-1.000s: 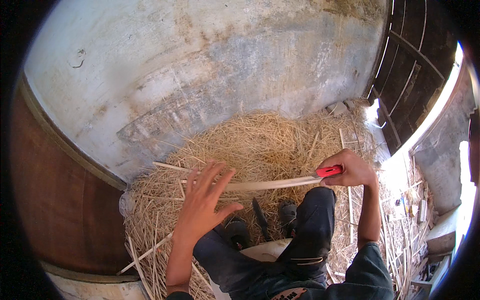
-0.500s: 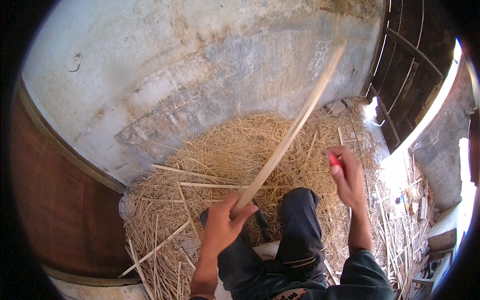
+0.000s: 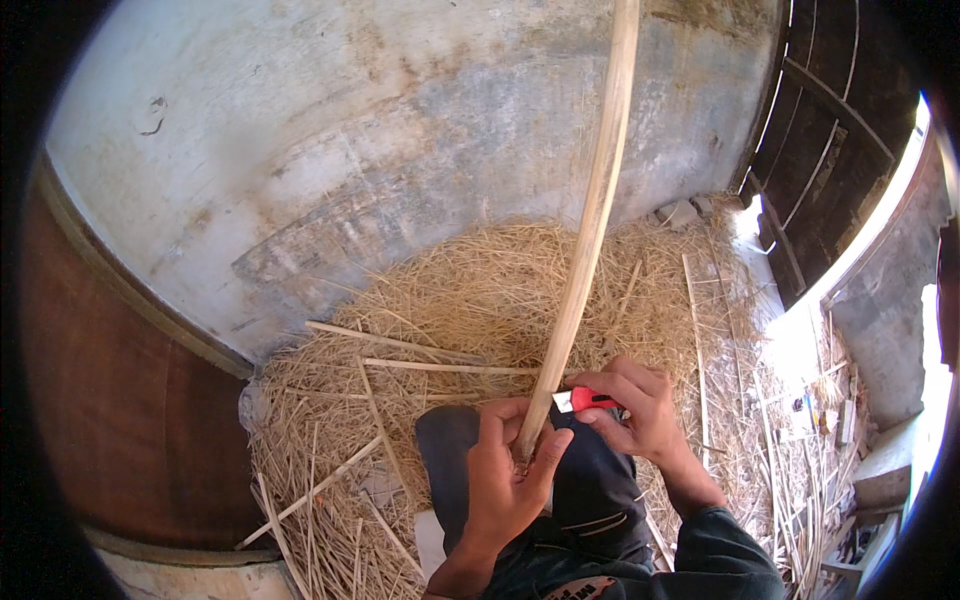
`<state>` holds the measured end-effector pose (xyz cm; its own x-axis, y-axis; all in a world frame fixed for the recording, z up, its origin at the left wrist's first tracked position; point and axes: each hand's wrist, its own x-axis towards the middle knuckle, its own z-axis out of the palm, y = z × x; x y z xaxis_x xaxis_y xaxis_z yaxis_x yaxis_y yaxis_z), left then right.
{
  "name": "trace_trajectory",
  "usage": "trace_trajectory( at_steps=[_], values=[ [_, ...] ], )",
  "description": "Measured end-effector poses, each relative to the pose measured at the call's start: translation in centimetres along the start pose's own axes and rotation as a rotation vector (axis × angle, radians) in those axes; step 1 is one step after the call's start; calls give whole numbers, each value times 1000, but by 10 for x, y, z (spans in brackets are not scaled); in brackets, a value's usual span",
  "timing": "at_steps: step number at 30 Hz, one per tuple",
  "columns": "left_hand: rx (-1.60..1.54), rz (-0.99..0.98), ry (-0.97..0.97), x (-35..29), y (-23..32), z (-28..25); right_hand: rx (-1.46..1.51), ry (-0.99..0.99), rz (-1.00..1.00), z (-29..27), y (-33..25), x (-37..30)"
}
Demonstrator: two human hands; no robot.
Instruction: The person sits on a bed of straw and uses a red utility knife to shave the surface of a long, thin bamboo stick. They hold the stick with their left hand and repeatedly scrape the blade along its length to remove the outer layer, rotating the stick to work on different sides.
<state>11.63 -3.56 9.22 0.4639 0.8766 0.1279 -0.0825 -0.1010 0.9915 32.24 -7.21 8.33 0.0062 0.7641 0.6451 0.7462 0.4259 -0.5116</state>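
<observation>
Fingers (image 3: pixel 492 428) of the left hand (image 3: pixel 505 482) curl round the lower end of the stick (image 3: pixel 588 235), the thumb lying up along its right side, so the end is pinched between them. The left forearm rises from the lower edge of the view, below the stick, slanting to the right with the palm turned up. The stick leans slightly right as it climbs, and runs out past the top edge of the view.

To the right of the stick's lower part, the right hand (image 3: pixel 640 412) is closed on a red knife (image 3: pixel 592 400), thumb beneath and forefinger stretched over it toward the stick. Its blade points at the stick's right edge; whether it touches cannot be told. The right elbow is bent, the forearm coming up and leftward from a dark sleeve (image 3: pixel 725 555).

Under the stick's lower end are the trousers (image 3: pixel 445 445). Farther out, straw (image 3: pixel 460 290) spreads behind the stick and to both sides, with pale strips (image 3: pixel 450 367) lying on it to the left. Beyond the stick stands a stained wall (image 3: pixel 400 140); far to its right, dark planks (image 3: pixel 825 140).
</observation>
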Motion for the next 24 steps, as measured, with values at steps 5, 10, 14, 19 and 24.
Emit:
trace_trajectory(
  at_steps=[5, 10, 14, 19, 24],
  values=[
    [-16, 38, 13, -2, -3, 5, -95, 20, -77, 2, -5, 2],
    [41, 72, 72, -2, -2, 7, -187, 20, -117, 3, -11, 3],
    [115, 40, 114, -2, -1, 7, -193, 21, -93, 4, -15, 3],
    [52, 53, 119, -2, -2, 9, -179, 8, -58, 5, -18, 1],
    [66, 85, 118, -3, -6, 10, -184, 10, -92, 9, -17, -2]
  ],
)
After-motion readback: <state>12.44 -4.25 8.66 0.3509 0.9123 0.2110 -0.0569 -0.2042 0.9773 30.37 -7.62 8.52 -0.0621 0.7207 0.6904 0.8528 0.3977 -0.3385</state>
